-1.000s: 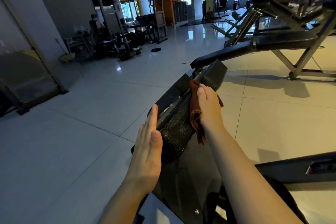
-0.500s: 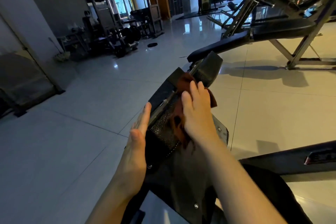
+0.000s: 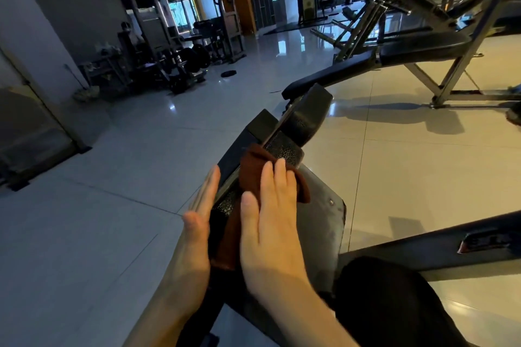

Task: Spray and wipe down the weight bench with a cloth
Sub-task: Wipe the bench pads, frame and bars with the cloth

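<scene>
Far left, a rack of weights (image 3: 180, 65) stands on the tiled floor (image 3: 98, 234). My left hand (image 3: 194, 236) has straight, open fingers laid flat against the left edge of the weight bench (image 3: 318, 222). Just to its right, my right hand (image 3: 270, 222) presses the brown cloth (image 3: 253, 166) flat onto the bench's dark textured pad, fingers extended, gripping nothing. Another bench (image 3: 394, 62) sits far right.
</scene>
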`<state>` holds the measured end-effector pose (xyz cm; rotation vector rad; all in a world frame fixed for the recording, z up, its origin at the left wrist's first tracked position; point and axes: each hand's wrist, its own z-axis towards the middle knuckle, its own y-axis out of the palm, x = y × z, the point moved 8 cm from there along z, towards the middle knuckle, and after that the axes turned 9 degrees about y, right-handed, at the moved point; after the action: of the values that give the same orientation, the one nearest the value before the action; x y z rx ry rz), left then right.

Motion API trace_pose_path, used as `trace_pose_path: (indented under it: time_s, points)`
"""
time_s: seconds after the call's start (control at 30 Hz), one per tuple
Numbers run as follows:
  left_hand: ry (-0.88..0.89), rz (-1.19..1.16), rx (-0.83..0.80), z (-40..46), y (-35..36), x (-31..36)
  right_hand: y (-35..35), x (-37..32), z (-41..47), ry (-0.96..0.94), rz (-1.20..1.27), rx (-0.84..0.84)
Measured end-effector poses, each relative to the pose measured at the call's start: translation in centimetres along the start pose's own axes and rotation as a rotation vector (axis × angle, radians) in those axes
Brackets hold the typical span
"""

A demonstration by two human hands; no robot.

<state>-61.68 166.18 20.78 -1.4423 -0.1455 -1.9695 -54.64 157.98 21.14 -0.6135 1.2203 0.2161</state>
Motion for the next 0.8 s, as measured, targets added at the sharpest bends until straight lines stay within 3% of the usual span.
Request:
trace_pose_path:
  time_s: [0.27,0.4,0.6,0.8]
  points:
    - [0.076,0.168,0.041,-0.1,0.2,0.9,-4.0,3.8,12.8,0.154,-0.005,0.0]
    - [0.043,0.175,0.05,0.0,0.1,0.9,-3.1,3.2,8.7,0.148,0.15,0.085]
    - [-0.004,0.025,0.012,0.1,0.3,0.6,0.8,-0.4,-1.6,-0.015,-0.097,-0.064]
    - [0.029,0.012,-0.038,-0.1,0.3,0.5,-0.7,0.4,1.9,-0.057,-0.027,-0.032]
